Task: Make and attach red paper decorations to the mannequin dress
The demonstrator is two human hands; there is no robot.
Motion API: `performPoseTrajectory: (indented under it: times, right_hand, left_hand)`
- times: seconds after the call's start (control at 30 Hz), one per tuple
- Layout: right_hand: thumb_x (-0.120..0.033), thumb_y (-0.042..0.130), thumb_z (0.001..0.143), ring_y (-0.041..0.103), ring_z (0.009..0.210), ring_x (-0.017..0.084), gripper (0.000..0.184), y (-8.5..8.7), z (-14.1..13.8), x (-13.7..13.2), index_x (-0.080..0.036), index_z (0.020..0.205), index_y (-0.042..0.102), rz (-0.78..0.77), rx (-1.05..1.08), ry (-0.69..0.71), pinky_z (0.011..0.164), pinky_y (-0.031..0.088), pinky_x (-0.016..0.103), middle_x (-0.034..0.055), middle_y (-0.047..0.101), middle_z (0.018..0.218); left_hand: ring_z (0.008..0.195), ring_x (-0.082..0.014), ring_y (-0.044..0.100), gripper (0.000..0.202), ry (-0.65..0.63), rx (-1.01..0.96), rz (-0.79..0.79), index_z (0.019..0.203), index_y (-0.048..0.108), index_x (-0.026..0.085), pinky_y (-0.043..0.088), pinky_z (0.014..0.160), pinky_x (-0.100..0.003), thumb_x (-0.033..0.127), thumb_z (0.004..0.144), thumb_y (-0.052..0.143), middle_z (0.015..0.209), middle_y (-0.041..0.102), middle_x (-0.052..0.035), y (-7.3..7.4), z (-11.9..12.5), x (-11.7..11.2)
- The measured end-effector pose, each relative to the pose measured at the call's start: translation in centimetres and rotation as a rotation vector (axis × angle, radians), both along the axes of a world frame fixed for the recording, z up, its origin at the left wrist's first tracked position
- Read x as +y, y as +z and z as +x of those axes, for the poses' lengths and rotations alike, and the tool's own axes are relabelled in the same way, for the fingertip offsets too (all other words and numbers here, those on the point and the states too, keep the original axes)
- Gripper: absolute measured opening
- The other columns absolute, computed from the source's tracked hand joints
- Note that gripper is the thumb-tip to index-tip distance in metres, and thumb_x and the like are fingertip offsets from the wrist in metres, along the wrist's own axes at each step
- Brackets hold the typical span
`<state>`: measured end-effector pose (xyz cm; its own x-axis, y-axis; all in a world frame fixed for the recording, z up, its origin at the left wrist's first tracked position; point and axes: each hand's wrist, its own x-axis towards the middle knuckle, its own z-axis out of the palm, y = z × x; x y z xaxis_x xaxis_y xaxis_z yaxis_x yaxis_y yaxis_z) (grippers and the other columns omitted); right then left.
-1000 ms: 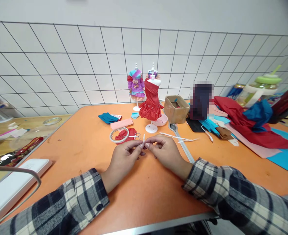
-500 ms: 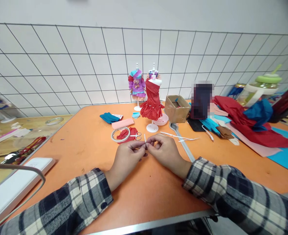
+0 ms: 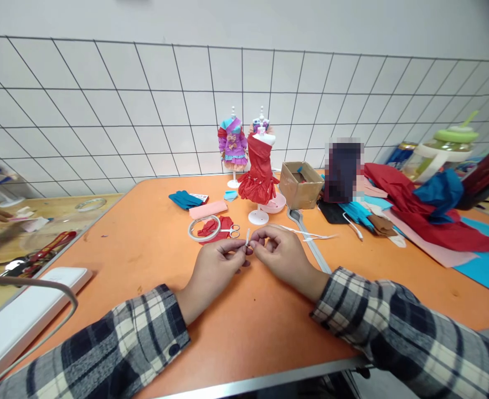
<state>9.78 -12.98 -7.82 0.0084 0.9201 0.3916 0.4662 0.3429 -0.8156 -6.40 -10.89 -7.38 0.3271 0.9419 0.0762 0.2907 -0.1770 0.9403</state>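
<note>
At 6 o'clock from the red dress (image 3: pixel 261 169), 1 white strip (image 3: pixel 248 236) stands pinched in the left hand (image 3: pixel 215 267). Fingertips of the right hand (image 3: pixel 284 259) meet close beside it; whether they grip, cannot tell. Sound handling calls for light, even pressure.

Just below frame centre I see the left hand (image 3: pixel 215 265) pinching a white strip (image 3: pixel 248 235), the right hand (image 3: pixel 283 257) close by. Upper centre, a red dress (image 3: pixel 260 166) stands.
</note>
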Motion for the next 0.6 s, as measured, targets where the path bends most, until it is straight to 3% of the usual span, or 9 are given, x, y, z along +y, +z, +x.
performPoseTrajectory:
  times: [0.23,0.6]
  right_hand:
    - [-0.017,0.065,0.079,0.054,0.068,0.012,0.007,-0.24,0.65,-0.22,-0.019,0.084,0.070,0.196,-0.238,0.009,0.063,0.040,0.024,0.0002,0.064,0.077]
    - [-0.015,0.061,0.077,0.055,0.072,0.013,0.005,-0.67,0.18,-0.12,-0.019,0.079,0.061,0.114,-0.361,-0.030,0.063,0.037,0.025,-0.0008,0.061,0.079]
  left_hand:
    - [0.064,-0.0146,0.071,0.025,-0.020,0.009,-0.010,0.093,0.076,0.017,0.052,0.050,-0.017,0.025,0.080,0.057,0.079,0.076,-0.0032,0.02,-0.02,-0.08]
    - [0.055,-0.0114,0.060,0.022,-0.038,0.110,0.085,0.083,0.078,0.017,0.045,0.051,-0.018,0.022,0.077,0.057,0.062,0.070,-0.0003,0.09,0.06,-0.22]
